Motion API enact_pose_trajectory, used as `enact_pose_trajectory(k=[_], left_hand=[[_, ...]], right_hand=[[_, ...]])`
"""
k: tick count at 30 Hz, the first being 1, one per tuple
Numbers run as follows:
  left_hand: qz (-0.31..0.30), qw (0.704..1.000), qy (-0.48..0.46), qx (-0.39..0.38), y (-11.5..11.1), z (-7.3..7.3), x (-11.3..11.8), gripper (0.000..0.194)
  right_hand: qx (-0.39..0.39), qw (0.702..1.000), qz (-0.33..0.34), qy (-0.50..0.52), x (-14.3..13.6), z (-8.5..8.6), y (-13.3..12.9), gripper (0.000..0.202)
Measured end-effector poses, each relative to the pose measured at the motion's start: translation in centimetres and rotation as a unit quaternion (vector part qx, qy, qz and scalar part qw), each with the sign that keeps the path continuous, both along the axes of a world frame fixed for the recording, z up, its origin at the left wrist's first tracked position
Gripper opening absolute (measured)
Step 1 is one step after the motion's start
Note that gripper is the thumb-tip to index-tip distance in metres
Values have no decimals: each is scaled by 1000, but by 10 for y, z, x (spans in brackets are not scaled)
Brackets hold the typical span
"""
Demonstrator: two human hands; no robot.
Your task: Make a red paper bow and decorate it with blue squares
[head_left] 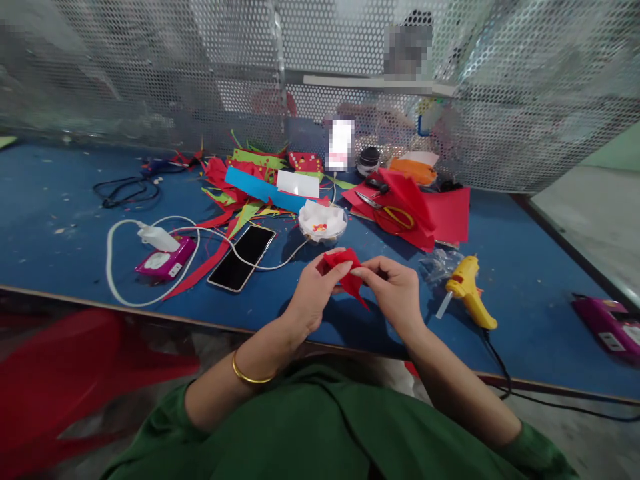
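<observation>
A folded piece of red felt (352,280) is held between both hands over the front of the table. My left hand (314,287) pinches its left side, the thumb lying across the front. On the right edge, the thumb and fingers of my right hand (397,288) close on the same felt, and one pointed corner hangs down between the hands. Just beyond them stands a small clear bowl lined with white (323,230), a few red and yellow bits inside. To the right of my right hand lies a yellow hot glue gun (467,287) with a glue stick in its back.
Scissors (387,210) rest on red felt sheets (453,213). Felt scraps and a blue strip (265,191) heap at the back. A phone (243,259), white cable and purple power socket (167,259) lie left; another purple socket (607,327) sits far right. Perforated metal mesh (200,67) stands behind.
</observation>
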State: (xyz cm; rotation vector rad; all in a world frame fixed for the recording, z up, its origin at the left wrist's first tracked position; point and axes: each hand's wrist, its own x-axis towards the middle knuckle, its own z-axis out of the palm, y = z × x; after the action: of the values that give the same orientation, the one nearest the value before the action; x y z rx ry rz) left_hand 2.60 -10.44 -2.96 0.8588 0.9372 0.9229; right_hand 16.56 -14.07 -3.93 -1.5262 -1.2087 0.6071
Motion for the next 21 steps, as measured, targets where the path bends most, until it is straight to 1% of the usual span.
enact_pose_trajectory(k=[3,5,7,9,12,14,15,16,17,18,19,20,21], left_hand=[[-6,1000,7,9,4,-2,-9,48],[-6,999,15,29,8,-5,-14,46],[-12,996,56,69,13,-10,-17,45],[-26,986,115,119,17,-15,-18,47],[-56,969,176,165,24,-21,-19,51],[-76,954,216,191,28,-25,-20,50],[-84,940,254,211,30,-26,-21,50],[-88,919,305,234,32,-26,-23,52],[-85,889,365,263,33,-27,-24,55],[-76,850,427,298,33,-27,-26,60],[-62,805,480,343,32,-28,-28,64],[-50,755,520,396,31,-28,-29,66],[-45,705,541,457,30,-29,-31,64]], right_hand=[[-16,999,-17,31,5,-3,3,29],[-37,999,-6,38,9,-6,4,33],[-66,997,20,34,12,-11,3,36],[-92,995,41,23,15,-14,0,36],[-116,992,39,-1,22,-17,-5,34],[-127,991,29,-21,26,-18,-8,33],[-132,990,25,-34,29,-18,-8,33],[-137,989,21,-50,30,-18,-8,34],[-143,987,16,-68,31,-19,-8,34],[-150,985,11,-90,32,-19,-8,35],[-156,981,5,-113,32,-20,-8,36],[-162,977,0,-136,32,-20,-7,37],[-168,973,-4,-158,32,-21,-7,38]])
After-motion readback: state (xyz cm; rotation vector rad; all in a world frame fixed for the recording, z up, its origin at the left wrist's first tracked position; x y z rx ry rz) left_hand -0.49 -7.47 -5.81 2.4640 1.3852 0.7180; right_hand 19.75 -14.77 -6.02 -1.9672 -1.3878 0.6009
